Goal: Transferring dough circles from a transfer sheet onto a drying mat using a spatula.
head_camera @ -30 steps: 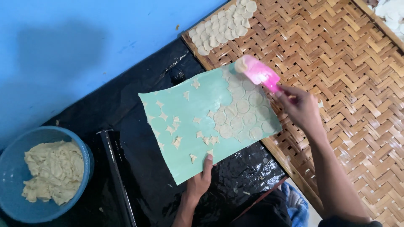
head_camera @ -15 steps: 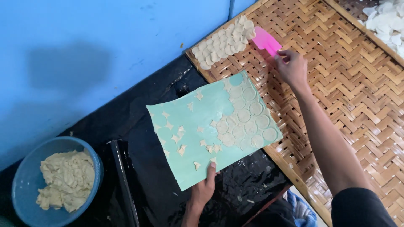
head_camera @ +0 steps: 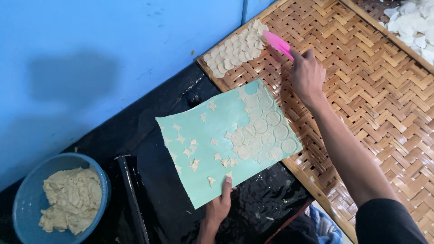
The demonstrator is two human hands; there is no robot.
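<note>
My right hand (head_camera: 306, 74) grips a pink scraper (head_camera: 276, 44) over the woven bamboo tray (head_camera: 361, 95), its blade beside a patch of thin round dough discs (head_camera: 235, 49) laid at the tray's far corner. My left hand (head_camera: 220, 205) presses down the near edge of a mint green mat (head_camera: 217, 122). On the mat's right half lie several cut dough circles (head_camera: 264, 133). Small pointed dough scraps (head_camera: 192, 153) are scattered over its left half.
A blue bowl (head_camera: 25, 199) holding a lump of pale dough stands at lower left on black plastic sheeting (head_camera: 149, 126). A dark rolling pin (head_camera: 131, 199) lies beside it. More white discs (head_camera: 413, 22) sit on a second tray at upper right. A blue wall (head_camera: 90, 54) is behind.
My right hand has carried the pink scraper from the mat's right corner up to the disc pile on the tray. The left hand stays on the mat's near edge.
</note>
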